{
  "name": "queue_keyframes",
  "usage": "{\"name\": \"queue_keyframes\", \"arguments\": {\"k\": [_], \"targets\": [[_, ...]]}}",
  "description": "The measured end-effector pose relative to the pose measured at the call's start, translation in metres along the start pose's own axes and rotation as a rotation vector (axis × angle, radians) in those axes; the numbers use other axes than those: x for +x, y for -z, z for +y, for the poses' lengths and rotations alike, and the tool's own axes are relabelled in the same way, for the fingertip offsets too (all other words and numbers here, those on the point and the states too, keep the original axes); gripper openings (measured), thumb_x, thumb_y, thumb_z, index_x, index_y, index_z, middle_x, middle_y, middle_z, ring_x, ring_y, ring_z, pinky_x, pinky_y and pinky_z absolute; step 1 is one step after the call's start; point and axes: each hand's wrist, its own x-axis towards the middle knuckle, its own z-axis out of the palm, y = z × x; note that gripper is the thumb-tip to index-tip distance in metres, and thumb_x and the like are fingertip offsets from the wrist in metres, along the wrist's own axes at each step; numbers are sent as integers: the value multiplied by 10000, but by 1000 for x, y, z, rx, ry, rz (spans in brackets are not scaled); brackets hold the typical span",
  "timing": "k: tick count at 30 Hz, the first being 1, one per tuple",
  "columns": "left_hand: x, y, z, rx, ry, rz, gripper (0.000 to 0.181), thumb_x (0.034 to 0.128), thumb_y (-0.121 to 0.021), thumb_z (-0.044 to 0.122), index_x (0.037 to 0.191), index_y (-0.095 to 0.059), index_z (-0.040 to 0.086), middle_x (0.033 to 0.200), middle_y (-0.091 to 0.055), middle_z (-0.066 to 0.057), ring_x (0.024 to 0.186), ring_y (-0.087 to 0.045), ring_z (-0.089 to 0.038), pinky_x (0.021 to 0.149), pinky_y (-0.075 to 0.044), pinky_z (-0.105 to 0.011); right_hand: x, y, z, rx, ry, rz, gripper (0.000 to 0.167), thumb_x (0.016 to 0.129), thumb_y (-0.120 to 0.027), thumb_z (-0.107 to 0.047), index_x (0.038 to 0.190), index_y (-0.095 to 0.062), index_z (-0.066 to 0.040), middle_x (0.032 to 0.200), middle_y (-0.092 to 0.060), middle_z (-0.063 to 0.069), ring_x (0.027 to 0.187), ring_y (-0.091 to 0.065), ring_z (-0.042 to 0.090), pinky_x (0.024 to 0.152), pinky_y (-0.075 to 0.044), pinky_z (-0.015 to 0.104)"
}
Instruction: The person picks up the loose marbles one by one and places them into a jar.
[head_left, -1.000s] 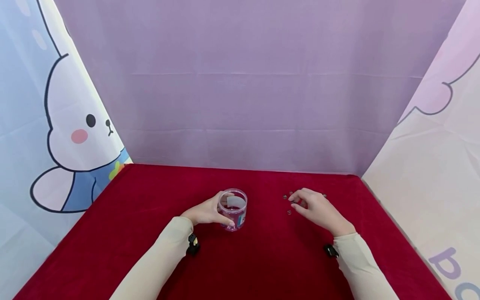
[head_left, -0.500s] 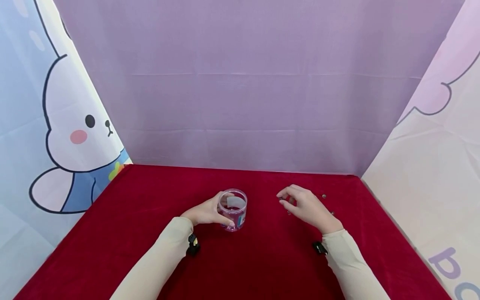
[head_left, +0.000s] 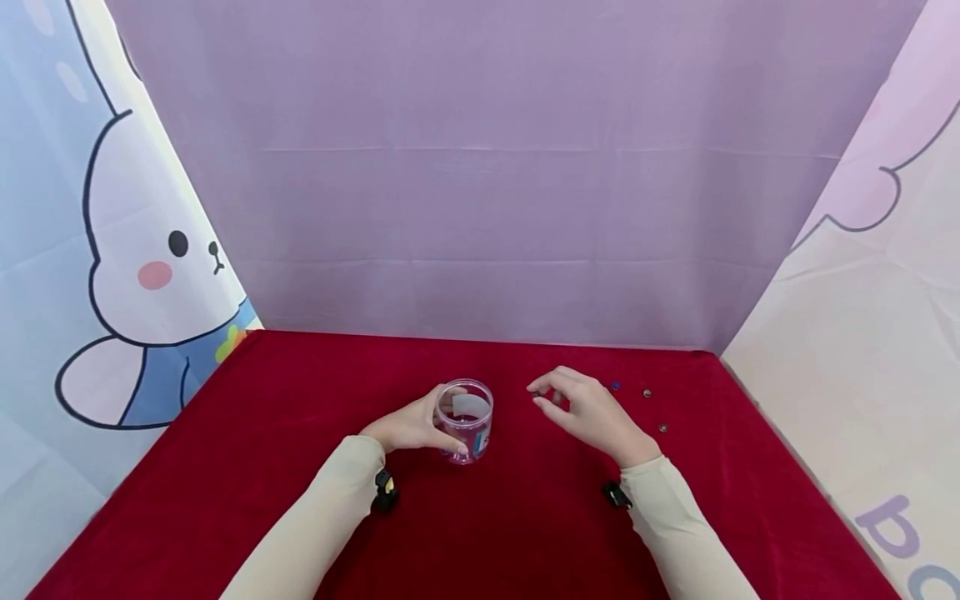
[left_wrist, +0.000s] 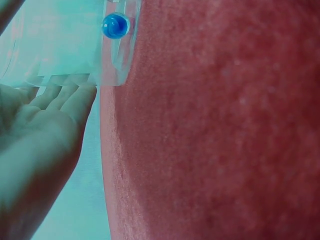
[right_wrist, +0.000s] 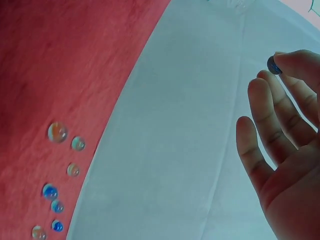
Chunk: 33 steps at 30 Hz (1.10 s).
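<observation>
Right fingers (right_wrist: 264, 102) pinched, left fingers (left_wrist: 82, 102) seemingly curled

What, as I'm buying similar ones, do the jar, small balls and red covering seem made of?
Jar: see-through with glossy highlights; probably clear plastic, though glass is possible.
Small balls: shiny and partly clear with colour inside; likely glass, perhaps plastic.
Red covering: matte with a fuzzy, mottled surface close up; likely velvety cloth.

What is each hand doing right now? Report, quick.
Left hand: closed around the clear jar, holding it.
Right hand: pinching one dark marble in its fingers.
</observation>
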Motion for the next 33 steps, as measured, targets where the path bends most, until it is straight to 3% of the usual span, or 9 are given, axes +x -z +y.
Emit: {"name": "queue_keyframes", "arguments": {"k": [14, 19, 33], "targets": [[-3, 1, 5, -15, -4, 3, 926, 781, -878, 258, 1502, -304, 164, 1400, -489, -42, 1296, -434, -241, 1029, -448, -483, 17, -9, -26, 9, 20, -40, 241, 911, -760, -158, 1145, -703, -176, 1064, -646, -93, 816, -594, 100, 714, -534, 223], [-4, 1, 7, -27, -11, 0, 936, 780, -880, 254, 1506, -295, 161, 1409, -483, -54, 1300, -430, -253, 1038, -436, -499, 22, -14, -33, 19, 18, -81, 250, 922, -752, -179, 1165, -699, -153, 1075, -644, -81, 834, -602, 119, 732, -538, 225], [-2, 2, 5, -26, -40, -21, 953, 795, -868, 248, 1517, -258, 136, 1405, -473, -66, 1300, -422, -271, 1034, -442, -487, 34, -32, -47, 30, 32, -88, 278, 879, -791, -124, 1146, -714, -133, 1061, -659, -58, 797, -615, 148, 698, -545, 231]]}}
